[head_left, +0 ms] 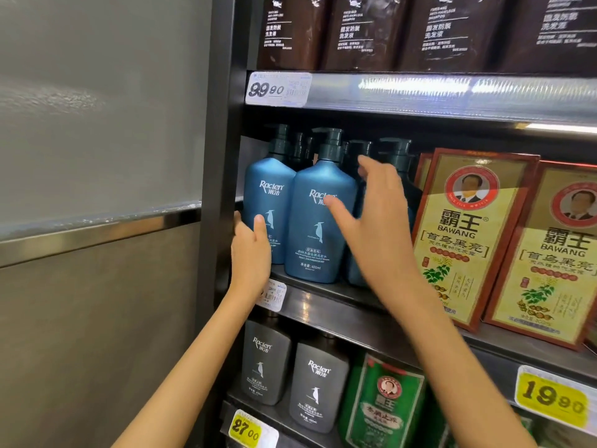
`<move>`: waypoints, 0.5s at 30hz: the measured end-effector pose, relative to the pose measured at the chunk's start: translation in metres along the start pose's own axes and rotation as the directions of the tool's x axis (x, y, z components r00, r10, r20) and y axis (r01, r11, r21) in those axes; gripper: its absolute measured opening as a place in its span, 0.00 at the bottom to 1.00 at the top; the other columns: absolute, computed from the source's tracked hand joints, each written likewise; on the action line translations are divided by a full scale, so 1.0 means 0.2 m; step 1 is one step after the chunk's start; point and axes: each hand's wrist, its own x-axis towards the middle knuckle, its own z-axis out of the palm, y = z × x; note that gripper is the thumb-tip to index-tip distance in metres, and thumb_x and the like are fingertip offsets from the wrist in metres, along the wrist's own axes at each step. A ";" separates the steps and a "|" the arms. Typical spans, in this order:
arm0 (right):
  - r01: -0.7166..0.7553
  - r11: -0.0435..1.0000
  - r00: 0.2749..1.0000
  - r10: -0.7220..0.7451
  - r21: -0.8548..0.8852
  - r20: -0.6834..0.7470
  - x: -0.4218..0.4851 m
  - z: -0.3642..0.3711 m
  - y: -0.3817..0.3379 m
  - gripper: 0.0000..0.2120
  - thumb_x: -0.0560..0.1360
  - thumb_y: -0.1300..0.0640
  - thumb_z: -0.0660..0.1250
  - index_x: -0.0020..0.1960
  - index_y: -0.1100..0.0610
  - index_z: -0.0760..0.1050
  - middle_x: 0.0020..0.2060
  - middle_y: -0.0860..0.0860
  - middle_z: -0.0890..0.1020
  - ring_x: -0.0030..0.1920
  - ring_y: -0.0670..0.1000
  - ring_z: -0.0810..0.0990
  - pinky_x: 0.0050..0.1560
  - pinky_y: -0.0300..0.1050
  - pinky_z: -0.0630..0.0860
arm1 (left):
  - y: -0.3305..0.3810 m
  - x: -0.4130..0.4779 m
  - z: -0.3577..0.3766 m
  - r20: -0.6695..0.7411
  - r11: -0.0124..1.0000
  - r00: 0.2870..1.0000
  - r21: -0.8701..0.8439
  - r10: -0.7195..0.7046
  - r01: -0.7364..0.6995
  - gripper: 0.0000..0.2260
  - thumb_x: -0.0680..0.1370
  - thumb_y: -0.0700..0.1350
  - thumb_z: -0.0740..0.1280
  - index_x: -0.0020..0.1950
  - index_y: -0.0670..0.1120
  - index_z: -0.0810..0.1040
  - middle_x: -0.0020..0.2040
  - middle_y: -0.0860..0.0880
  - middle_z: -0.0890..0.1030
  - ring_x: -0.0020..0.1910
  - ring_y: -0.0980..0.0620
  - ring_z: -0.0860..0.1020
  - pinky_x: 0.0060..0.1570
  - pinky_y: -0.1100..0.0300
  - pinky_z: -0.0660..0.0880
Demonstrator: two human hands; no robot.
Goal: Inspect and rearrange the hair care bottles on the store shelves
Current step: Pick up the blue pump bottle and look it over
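Both forearms (200, 360) are angling up toward the middle shelf (323, 295), where blue pump bottles (323, 176) are standing at its left end. The left hand (250, 250) is gripping the leftmost bottle (263, 195) with thumb and fingers (238, 223), while the right hand (378, 227) is holding its fingers wide, grasping nothing. A careless sweep may be tipping the second bottle (310, 240) off the edge.

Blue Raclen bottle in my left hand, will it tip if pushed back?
The blue Raclen bottle is tall with a narrow pump top, so a high push may tip it. Plastic looks rigid, probably won't flex. Matte surface under the left hand likely grips fine.
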 end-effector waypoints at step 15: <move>0.089 0.916 0.966 0.017 -0.391 0.259 0.17 0.03 0.08 0.27 0.70 0.37 0.67 0.55 0.59 0.69 0.50 0.55 0.78 0.51 0.57 0.74 0.47 0.46 0.61 | 0.02 0.08 0.02 0.003 0.992 0.999 -0.117 -0.053 0.053 0.15 0.81 0.57 0.47 0.52 0.49 0.67 0.40 0.59 0.74 0.39 0.65 0.72 0.34 0.68 0.64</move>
